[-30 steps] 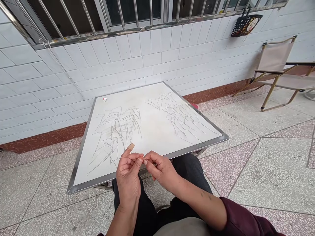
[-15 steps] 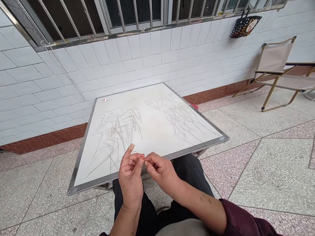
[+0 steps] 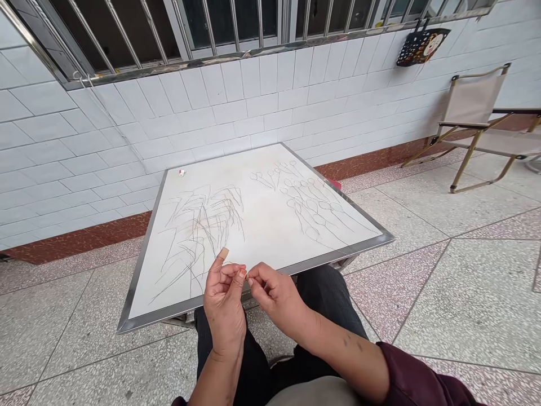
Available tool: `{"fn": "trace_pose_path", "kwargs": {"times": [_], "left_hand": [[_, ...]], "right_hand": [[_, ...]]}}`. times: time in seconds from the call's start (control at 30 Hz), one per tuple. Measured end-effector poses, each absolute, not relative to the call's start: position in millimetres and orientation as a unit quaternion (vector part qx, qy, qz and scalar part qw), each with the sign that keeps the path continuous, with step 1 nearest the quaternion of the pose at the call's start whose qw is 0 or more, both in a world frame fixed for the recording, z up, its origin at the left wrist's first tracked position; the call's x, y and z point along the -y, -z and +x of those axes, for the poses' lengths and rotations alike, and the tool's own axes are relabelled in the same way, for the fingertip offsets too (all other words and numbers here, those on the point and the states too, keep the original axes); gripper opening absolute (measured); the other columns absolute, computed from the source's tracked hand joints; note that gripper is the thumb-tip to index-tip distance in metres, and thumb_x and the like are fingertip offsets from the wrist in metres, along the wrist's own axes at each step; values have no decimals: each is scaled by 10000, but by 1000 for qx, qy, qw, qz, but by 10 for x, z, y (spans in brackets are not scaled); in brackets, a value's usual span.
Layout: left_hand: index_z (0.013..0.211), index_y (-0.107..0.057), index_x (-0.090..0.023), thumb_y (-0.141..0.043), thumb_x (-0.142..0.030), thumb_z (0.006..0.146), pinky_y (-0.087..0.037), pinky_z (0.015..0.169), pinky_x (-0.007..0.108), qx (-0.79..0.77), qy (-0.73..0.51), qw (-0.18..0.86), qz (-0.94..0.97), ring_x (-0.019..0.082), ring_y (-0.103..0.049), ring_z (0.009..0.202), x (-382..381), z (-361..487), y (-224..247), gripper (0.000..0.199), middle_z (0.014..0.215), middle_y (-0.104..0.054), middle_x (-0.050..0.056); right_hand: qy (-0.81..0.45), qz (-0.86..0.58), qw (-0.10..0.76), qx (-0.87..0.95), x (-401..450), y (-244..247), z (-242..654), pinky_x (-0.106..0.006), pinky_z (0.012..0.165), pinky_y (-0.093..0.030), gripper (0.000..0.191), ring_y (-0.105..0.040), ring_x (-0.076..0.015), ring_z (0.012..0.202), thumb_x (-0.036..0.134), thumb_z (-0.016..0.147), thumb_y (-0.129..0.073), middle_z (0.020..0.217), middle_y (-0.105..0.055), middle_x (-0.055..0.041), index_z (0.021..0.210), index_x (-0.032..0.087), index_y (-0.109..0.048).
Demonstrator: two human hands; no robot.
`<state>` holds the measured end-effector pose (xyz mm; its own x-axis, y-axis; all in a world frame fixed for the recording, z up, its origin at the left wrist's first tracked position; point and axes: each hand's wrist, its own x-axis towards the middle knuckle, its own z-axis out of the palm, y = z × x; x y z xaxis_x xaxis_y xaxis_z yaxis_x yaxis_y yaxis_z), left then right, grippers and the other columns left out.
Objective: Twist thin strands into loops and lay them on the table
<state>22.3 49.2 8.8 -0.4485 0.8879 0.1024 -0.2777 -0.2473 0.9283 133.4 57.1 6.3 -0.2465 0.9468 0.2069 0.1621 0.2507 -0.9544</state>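
Note:
My left hand (image 3: 226, 301) and my right hand (image 3: 276, 296) meet fingertip to fingertip over the near edge of the white table (image 3: 264, 225). Thumb and index finger of each hand pinch a thin strand, like thread or fine wire, which mostly hides between the tips. One left finger wears a beige bandage or finger cover (image 3: 225, 253) and sticks up. Bent dark strands (image 3: 198, 217) lie loosely crossed on the table's left half. On the right half, more strands with looped ends (image 3: 310, 206) are spread out in rows.
A small white-and-red object (image 3: 182, 173) sits at the far left table corner. Behind the table runs a white tiled wall (image 3: 236, 113) below a barred window. A folding chair (image 3: 477, 107) stands to the right, and a dotted bag (image 3: 422, 46) hangs from the bars.
The fingertips have drawn very slightly apart, with the left hand shifting a little to the left. Both hands keep their pinch, and the strands on the table lie as before.

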Motion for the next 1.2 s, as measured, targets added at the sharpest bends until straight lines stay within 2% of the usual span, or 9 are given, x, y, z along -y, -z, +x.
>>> {"fn": "trace_pose_path", "kwargs": {"times": [0.07,0.23,0.43,0.57,0.73,1.0,1.2], "left_hand": [[1259,-645,-278,-806,-245,745,-481,884,251,-456,-720,418,317,112,-630,844,-500,208,-101,539,809,-655,-31],[1260,-645,-268,-830,-228,705,-475,867,244,-443,-707,464,296,91,-610,784,-503,144,-180,586,826,-648,-36],[1275,-627,-273,-815,-238,726,-498,798,238,-446,-696,476,300,91,-613,742,-482,118,-197,582,832,-656,-27],[1262,-639,-264,-817,-200,716,-502,751,223,-425,-712,480,286,94,-618,728,-484,124,-169,578,805,-655,-27],[1252,-646,-256,-834,-177,678,-498,715,226,-414,-723,492,252,103,-617,715,-507,94,-162,608,790,-657,-27],[1178,-691,-226,-850,-146,643,-475,795,228,-402,-759,458,228,84,-593,705,-549,-38,-222,563,732,-643,-39],[1163,-695,-221,-836,-140,652,-466,792,238,-402,-777,426,229,88,-583,712,-553,-124,-247,537,726,-642,-34]], "right_hand": [[-479,-411,437,641,-572,-65,1335,-227,523,-359,134,-434,-95,521,298,926,-510,636,-503,47,846,204,-562],[-709,-302,385,507,-624,-97,1385,-214,495,-425,322,-513,-102,542,503,913,-555,688,-604,14,956,187,-604],[-793,-246,360,426,-677,-104,1446,-179,523,-397,323,-564,-89,599,485,854,-681,701,-667,-5,916,170,-649],[-768,-247,380,451,-668,-38,1395,-182,537,-399,296,-572,-86,590,464,858,-682,677,-673,11,900,176,-625],[-679,-289,413,535,-625,3,1317,-208,553,-432,315,-532,-92,566,507,893,-609,675,-671,20,898,193,-586],[-566,-338,390,644,-486,74,1334,-232,586,-451,183,-549,-118,606,371,970,-494,745,-700,4,904,213,-560],[-517,-362,344,695,-256,197,1450,-233,603,-435,182,-547,-119,608,299,987,-437,767,-702,4,889,217,-567]]}}
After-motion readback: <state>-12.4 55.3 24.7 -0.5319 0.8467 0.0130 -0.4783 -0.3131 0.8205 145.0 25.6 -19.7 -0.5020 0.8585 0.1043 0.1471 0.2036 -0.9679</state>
